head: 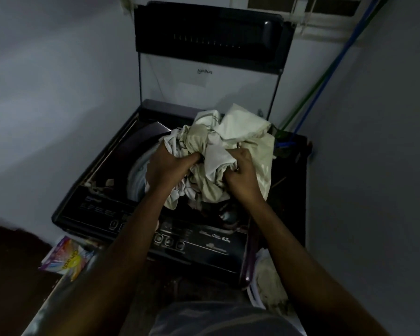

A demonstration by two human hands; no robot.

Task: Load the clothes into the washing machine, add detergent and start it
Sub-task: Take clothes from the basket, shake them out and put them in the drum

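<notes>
While you stand at the near side of the one top-loading washing machine [204, 251], both of your hands are clenched into a single crumpled bundle of pale clothes [230, 137]. Your left hand [170, 169] grips the bundle's left side with the fingers curled deep into the cloth. Your right hand [243, 175] grasps its right side, the fingertips buried in the folds. The bundle sits over the open drum [137, 174], whose pale rim shows at the left. Its lower folds hang down toward the opening between your wrists. How many garments make up the bundle you cannot tell; it mixes white and cream cloth.

The machine's lid [211, 35] stands raised against the far wall. Your left forearm crosses the dark control panel [100, 209] on the near edge. Three round buttons [169, 241] sit in a row just right of that forearm.

One bright detergent packet [67, 259] lies on the floor at the near left, just beside the machine's corner. One further heap of pale laundry [268, 275] lies at the near right, against the machine's side and under your right forearm. Two thin lines, one blue [325, 86] and one green [298, 106], run side by side down the far right wall to the machine's far right corner.
</notes>
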